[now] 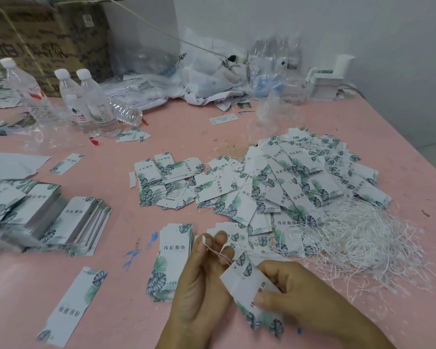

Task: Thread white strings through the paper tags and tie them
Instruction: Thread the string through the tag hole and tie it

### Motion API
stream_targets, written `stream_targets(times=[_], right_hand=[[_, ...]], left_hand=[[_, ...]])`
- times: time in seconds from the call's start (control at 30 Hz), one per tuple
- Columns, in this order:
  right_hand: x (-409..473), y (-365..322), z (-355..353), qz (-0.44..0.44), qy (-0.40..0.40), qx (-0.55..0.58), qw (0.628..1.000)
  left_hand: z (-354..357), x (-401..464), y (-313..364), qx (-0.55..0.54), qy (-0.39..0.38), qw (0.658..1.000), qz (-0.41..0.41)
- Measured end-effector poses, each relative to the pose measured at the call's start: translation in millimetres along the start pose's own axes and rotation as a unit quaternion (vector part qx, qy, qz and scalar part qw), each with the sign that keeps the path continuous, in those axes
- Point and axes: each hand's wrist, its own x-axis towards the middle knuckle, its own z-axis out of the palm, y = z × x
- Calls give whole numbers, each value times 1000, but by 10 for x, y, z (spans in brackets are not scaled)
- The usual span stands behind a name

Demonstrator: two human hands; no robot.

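My right hand (pixel 291 290) grips a white paper tag (pixel 249 285) printed with green leaves, low in the middle of the view. A thin white string (pixel 218 253) runs from the tag's top corner up to my left hand (pixel 204 275), which pinches it between its fingertips. A small stack of tags (pixel 171 250) lies just left of my left hand. A tangle of loose white strings (pixel 363 238) lies to the right. A big heap of tags (pixel 275 182) with strings on them covers the table's middle.
The pink table (pixel 116 285) carries neat tag stacks (pixel 61 217) at the left and a single tag (pixel 76 298) near the front. Water bottles (pixel 91 102), a cardboard box (pixel 35 34), plastic bags (pixel 212 71) and a white holder (pixel 330 79) crowd the back.
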Motion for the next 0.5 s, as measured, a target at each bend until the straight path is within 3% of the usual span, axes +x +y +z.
stream_targets(times=[0.07,0.2,0.33,0.5], right_hand=[[-33,-36,-73,4,2,27,1000],[-87,-77,-185,-6,32,103,994],[-52,-66,-129,-38,86,191,977],[37,4,60,-56,172,219,959]], left_hand=[[17,31,18,-106,-4,994,-25],[33,72,-7,-97,51,994,-25],[82,81,-64,-1,102,995,-20],[24,49,-221,206,83,975,-8]])
